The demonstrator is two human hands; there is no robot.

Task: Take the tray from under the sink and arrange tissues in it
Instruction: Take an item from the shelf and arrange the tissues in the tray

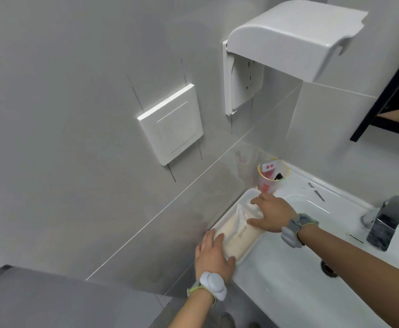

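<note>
both hands [214, 255] rest on tissues [235, 235] beside grey tiled wall [75, 162].

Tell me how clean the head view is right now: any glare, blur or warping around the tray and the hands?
Head view: even, soft light; bright glare streaks on the sink rim; wide-angle warp bends the wall tile lines and the dispenser; left hand and right hand are slightly soft, tissue pack print unreadable; tray edges readable.
</note>
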